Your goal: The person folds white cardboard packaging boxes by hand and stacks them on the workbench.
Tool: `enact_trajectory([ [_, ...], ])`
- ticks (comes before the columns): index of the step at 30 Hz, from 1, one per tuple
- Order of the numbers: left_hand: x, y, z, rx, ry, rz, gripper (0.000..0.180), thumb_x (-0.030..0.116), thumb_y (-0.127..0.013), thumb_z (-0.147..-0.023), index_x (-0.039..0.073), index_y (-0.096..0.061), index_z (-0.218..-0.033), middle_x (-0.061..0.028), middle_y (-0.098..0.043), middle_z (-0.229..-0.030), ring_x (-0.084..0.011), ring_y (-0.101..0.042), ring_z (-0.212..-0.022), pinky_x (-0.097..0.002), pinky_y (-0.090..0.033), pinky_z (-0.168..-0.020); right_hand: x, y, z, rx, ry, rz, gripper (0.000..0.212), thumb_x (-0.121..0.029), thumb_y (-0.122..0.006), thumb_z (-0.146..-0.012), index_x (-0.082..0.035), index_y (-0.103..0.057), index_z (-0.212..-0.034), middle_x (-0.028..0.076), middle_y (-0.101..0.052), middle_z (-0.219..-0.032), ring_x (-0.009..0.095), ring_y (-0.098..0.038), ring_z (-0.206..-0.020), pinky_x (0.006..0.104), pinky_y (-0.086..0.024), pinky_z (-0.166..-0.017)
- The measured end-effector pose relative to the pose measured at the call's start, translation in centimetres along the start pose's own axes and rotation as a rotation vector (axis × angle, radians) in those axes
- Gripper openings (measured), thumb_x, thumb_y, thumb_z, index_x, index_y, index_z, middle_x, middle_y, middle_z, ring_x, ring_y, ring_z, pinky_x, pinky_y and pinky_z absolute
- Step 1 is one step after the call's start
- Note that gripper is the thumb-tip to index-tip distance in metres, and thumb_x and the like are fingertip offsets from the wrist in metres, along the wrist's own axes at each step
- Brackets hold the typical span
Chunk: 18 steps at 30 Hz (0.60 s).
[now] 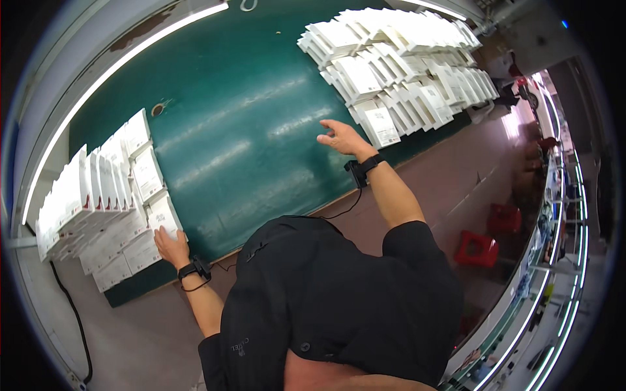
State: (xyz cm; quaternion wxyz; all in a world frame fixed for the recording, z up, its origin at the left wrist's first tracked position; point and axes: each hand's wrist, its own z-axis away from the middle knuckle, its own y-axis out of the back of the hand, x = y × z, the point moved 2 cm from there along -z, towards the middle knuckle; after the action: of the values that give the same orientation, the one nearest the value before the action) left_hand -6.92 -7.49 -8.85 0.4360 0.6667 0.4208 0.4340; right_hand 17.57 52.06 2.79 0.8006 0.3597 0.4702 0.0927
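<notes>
We see a green table (241, 124) running from lower left to upper right, with white boxes stacked at both ends.

Left hand (171, 246): it rests flat on a white box (164, 218) at the near edge of the left stack (98, 202). The fingers lie together on the box's near end; we cannot tell whether they grip it or only touch it. The box lies flat, its long axis running away from the hand toward the table's middle. A black wristband (193, 270) sits on this wrist.

Right hand (342, 138): it hovers above the table with fingers spread and holds nothing. It is just short of the right stack (398, 65); the nearest box (381, 127) lies flat with its long axis pointing roughly at the hand. A black band (366, 166) with a thin cable circles this wrist.

In the left stack, many boxes stand on edge in rows, faces turned toward the table's middle.

Limits of view: the black shirt (332, 306) hides the table's near edge between the arms. Box markings are too small to make out. Red stools (479, 247) stand on the floor at right, and the shelving beyond them bends and blurs at the rim.
</notes>
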Motion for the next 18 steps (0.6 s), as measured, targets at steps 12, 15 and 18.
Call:
enact_trajectory([
  [12, 4.4, 2.1, 1.4, 0.023, 0.137, -0.011, 0.056, 0.034, -0.069, -0.085, 0.009, -0.061, -0.134, -0.019, -0.057, -0.14, -0.0399, -0.055, -0.128, -0.05, -0.046, -0.103, 7.6, 11.8, -5.2, 0.631, -0.241, 0.385, 0.079, -0.049, -0.072, -0.085, 0.0, -0.051, -0.144, 0.02, -0.058, -0.139, 0.038, -0.052, -0.131, 0.0436, -0.045, -0.109],
  [15, 4.5, 2.5, 2.2, 0.081, 0.115, -0.01, 0.053, 0.032, -0.071, -0.083, 0.007, -0.063, -0.13, -0.0187, -0.06, -0.136, -0.0402, -0.058, -0.123, -0.0489, -0.047, -0.101, 9.4, 12.2, -7.6, 0.585, -0.224, 0.429, 0.081, -0.05, -0.075, -0.082, 0.004, -0.052, -0.139, 0.024, -0.059, -0.132, 0.041, -0.056, -0.124, 0.0459, -0.046, -0.107],
  [18, 6.3, 3.3, 2.4, 0.114, 0.054, 0.029, 0.049, 0.029, -0.073, -0.081, 0.005, -0.065, -0.123, -0.0182, -0.063, -0.13, -0.0402, -0.061, -0.117, -0.0473, -0.048, -0.099, 11.5, 13.2, -9.2, 0.546, -0.248, 0.481, 0.075, -0.054, -0.079, -0.078, 0.004, -0.059, -0.121, 0.027, -0.063, -0.125, 0.041, -0.062, -0.112, 0.0478, -0.05, -0.098],
])
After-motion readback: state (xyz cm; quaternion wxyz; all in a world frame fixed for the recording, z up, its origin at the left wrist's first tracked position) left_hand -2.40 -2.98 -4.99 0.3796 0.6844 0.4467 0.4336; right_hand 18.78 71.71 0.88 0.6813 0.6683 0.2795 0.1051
